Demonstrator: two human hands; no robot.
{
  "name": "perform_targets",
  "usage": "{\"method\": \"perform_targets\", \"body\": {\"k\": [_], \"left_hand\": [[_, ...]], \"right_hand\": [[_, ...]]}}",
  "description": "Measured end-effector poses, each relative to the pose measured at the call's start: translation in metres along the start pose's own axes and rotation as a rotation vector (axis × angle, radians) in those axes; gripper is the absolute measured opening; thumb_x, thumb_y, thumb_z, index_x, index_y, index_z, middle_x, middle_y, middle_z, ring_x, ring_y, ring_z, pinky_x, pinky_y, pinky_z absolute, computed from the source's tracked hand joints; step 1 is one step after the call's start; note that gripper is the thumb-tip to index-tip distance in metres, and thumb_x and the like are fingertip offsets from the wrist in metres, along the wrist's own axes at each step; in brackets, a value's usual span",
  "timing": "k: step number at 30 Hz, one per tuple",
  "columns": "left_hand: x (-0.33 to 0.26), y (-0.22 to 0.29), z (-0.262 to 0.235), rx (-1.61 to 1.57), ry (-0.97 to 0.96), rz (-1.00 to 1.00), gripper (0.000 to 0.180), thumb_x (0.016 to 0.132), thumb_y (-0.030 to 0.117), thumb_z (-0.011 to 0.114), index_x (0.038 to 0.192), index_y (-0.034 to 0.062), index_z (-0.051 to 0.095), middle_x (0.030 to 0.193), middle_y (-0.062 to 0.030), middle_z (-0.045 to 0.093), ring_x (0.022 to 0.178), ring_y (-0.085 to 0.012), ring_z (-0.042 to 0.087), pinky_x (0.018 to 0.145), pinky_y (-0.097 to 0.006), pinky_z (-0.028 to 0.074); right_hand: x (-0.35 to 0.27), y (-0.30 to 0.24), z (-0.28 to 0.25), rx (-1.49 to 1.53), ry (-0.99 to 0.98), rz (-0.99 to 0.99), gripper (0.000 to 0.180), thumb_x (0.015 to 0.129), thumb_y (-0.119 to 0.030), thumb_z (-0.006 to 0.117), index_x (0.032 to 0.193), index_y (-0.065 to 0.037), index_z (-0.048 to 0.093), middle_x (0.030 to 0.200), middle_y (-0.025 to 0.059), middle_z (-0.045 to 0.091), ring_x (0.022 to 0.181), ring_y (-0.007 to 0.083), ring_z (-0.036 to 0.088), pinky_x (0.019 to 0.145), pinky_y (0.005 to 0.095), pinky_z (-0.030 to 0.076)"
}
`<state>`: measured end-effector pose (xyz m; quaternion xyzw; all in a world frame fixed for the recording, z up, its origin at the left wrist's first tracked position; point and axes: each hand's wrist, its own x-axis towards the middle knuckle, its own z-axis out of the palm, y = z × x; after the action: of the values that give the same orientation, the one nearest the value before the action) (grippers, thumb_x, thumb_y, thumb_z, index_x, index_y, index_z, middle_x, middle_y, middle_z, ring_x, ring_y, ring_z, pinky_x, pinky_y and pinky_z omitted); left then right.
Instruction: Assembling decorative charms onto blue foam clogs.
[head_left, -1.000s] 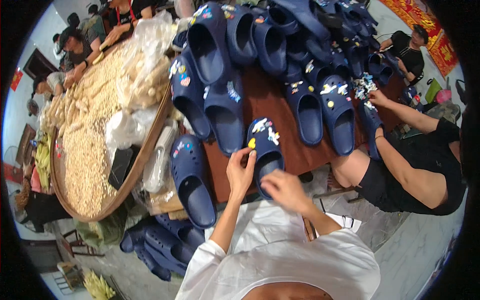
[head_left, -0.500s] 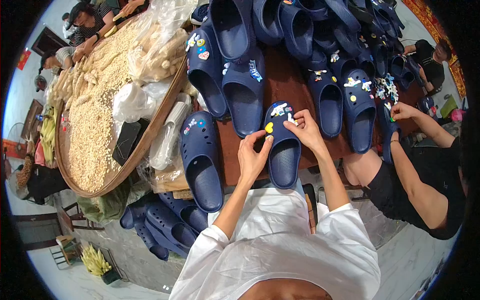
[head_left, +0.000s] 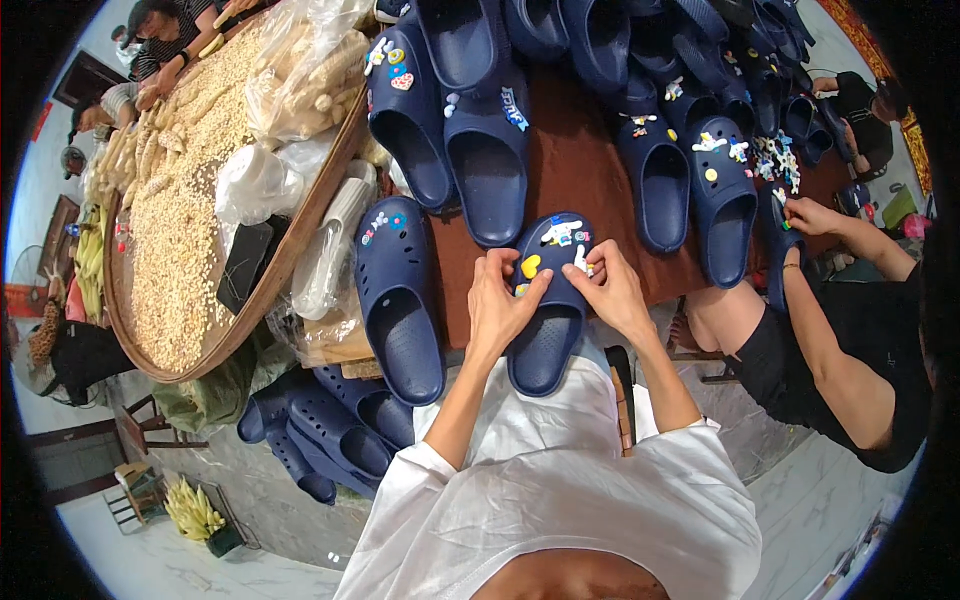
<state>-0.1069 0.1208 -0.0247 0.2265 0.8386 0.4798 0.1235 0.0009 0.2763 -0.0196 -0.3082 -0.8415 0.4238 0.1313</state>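
Observation:
A navy blue clog (head_left: 546, 345) rests at the table's front edge, its open heel toward me and over my lap. My left hand (head_left: 503, 300) grips the toe part's left side, thumb on top beside a yellow heart charm (head_left: 530, 266). On the right side, my right hand (head_left: 615, 288) has thumb and fingers closed around a small white charm (head_left: 583, 260) at the clog's surface. A white and blue character charm (head_left: 562, 232) sits near the toe. The fingertips under the clog's edges are hidden.
Another navy clog (head_left: 402, 340) lies left; many more cover the brown table (head_left: 560, 150). A large round woven tray (head_left: 330, 200) of pale kernels stands left, holding a black phone (head_left: 250, 262). At right, a co-worker's hand (head_left: 812, 216) works on another clog beside a charm pile (head_left: 778, 165).
The clog has come toward me and slightly left, with both hands moving along. My left fingers have shifted from pinching near the heart charm to gripping the clog's side.

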Motion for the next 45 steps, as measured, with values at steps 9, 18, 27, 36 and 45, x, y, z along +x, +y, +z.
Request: {"method": "perform_targets", "body": {"k": [9, 18, 27, 36, 45], "left_hand": [[-0.016, -0.009, -0.024, 0.016, -0.147, -0.188, 0.046, 0.085, 0.038, 0.073, 0.102, 0.0012, 0.052, 0.065, -0.0085, 0.055, 0.060, -0.0233, 0.057, 0.058, -0.037, 0.046], [-0.012, -0.010, -0.024, 0.067, -0.250, 0.037, 0.025, 0.098, 0.018, 0.052, 0.110, -0.0012, 0.042, 0.086, -0.0297, 0.064, 0.081, -0.0482, 0.064, 0.072, -0.053, 0.048], [-0.009, -0.007, -0.024, 0.128, -0.300, 0.067, 0.017, 0.097, 0.010, 0.048, 0.105, -0.0012, 0.039, 0.091, -0.0334, 0.063, 0.084, -0.0526, 0.061, 0.074, -0.058, 0.048], [-0.003, -0.005, -0.030, 0.228, -0.354, 0.127, 0.017, 0.094, 0.008, 0.050, 0.102, 0.0004, 0.037, 0.091, -0.0308, 0.063, 0.082, -0.0509, 0.062, 0.071, -0.058, 0.048], [-0.003, -0.002, -0.029, 0.285, -0.336, 0.189, 0.017, 0.092, 0.006, 0.052, 0.101, 0.0025, 0.039, 0.090, -0.0272, 0.063, 0.080, -0.0486, 0.063, 0.069, -0.057, 0.049]], "right_hand": [[0.000, -0.002, 0.010, 0.024, -0.066, 0.038, 0.056, 0.070, -0.046, 0.087, 0.085, -0.005, 0.052, 0.072, 0.0097, 0.060, 0.064, 0.0211, 0.060, 0.061, 0.0340, 0.050], [-0.009, -0.019, 0.014, -0.106, -0.034, -0.077, 0.036, 0.090, -0.027, 0.067, 0.103, -0.002, 0.044, 0.089, 0.0214, 0.061, 0.075, 0.0369, 0.065, 0.067, 0.0456, 0.052], [-0.013, -0.009, 0.022, -0.212, 0.053, -0.172, 0.020, 0.095, -0.011, 0.048, 0.109, 0.000, 0.039, 0.095, 0.0314, 0.059, 0.084, 0.0506, 0.061, 0.072, 0.0555, 0.049], [-0.002, 0.025, 0.019, -0.202, 0.080, -0.157, 0.018, 0.097, -0.011, 0.046, 0.110, 0.000, 0.040, 0.095, 0.0309, 0.060, 0.086, 0.0503, 0.060, 0.073, 0.0571, 0.047], [0.019, 0.019, 0.016, -0.427, 0.342, -0.309, 0.026, 0.099, -0.021, 0.052, 0.115, 0.000, 0.055, 0.107, 0.0183, 0.058, 0.097, 0.0355, 0.055, 0.085, 0.0471, 0.045]]}}
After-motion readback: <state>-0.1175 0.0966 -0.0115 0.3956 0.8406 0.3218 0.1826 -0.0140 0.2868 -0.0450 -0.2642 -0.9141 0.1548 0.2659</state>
